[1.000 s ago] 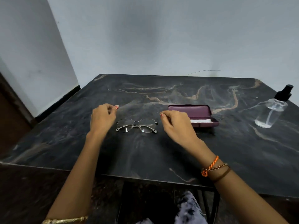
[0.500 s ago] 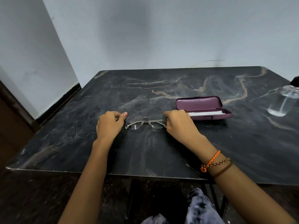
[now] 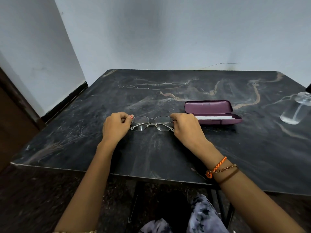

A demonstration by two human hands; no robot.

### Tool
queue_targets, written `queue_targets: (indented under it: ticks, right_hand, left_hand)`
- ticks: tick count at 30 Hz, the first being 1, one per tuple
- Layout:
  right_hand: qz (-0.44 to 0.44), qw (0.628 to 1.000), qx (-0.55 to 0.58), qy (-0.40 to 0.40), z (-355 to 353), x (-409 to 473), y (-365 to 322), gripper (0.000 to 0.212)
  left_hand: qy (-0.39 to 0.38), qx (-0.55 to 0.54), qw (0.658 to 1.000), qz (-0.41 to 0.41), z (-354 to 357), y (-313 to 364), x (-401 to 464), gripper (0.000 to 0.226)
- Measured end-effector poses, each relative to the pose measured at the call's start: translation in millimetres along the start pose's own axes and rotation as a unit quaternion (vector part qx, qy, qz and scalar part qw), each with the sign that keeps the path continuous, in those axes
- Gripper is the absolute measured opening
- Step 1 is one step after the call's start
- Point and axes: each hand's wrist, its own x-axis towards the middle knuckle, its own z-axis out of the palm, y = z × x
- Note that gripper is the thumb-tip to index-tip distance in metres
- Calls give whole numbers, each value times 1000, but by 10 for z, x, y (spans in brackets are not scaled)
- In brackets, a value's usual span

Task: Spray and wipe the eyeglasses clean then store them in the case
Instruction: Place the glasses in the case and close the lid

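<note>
While both hands pinch eyeglasses (image 3: 152, 123) at hinges, left hand (image 3: 116, 126) at 9, right hand (image 3: 186, 126) at 3, cleaning not begun. Next: fetch spray bottle (image 3: 293, 109), far at 3, past open case (image 3: 212, 112).

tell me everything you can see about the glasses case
The glasses case is a purple, hard-looking oblong with rounded corners. It lies open on the dark marble table, its lid standing up at the back. A white cloth lies in its tray. It sits just beyond the right hand, which does not seem to touch it.
</note>
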Motion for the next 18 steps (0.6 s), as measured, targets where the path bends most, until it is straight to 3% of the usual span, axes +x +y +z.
queue_targets:
  ticks: [5,12,18]
  right_hand:
    - [-10,999,18,36,-116,-22,24,15]
    - [-48,981,110,150,-526,35,214,25]
    - [-31,966,176,186,-886,122,669,29]
  left_hand:
    - [-48,-235,968,-73,4,66,18,28]
    - [-49,-396,909,-118,45,471,129,24]
    - [-69,-474,871,-113,320,1048,209,23]
